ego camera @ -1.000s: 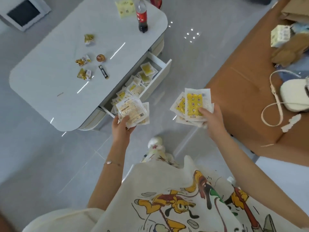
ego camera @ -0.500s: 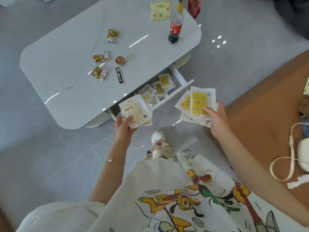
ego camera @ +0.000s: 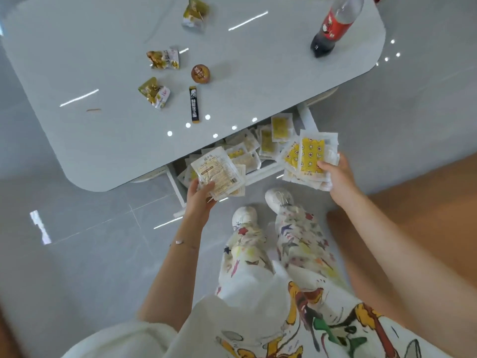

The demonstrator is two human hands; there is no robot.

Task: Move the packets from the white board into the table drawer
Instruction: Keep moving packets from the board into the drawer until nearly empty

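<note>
Looking down on a big glossy pale-grey surface with rounded corners [ego camera: 103,60]. Under its near edge, a boxy white drawer [ego camera: 177,188] hanging open, stuffed with flat crinkly white-and-yellow loose packets [ego camera: 280,127]. Far right corner: clear plastic cola bottle with a red label [ego camera: 333,27]. Left hand [ego camera: 200,200] pinching a stack of flat white print-backed packets [ego camera: 216,174] over the drawer's left front, thumb on top. Right hand [ego camera: 340,179] gripping a fanned bunch of yellow star-patterned packets [ego camera: 309,156] over the drawer's right end. Smaller stuff: crumpled gold foil wrappers [ego camera: 162,58], black stick sachet [ego camera: 195,104], round brown cup [ego camera: 200,73].
</note>
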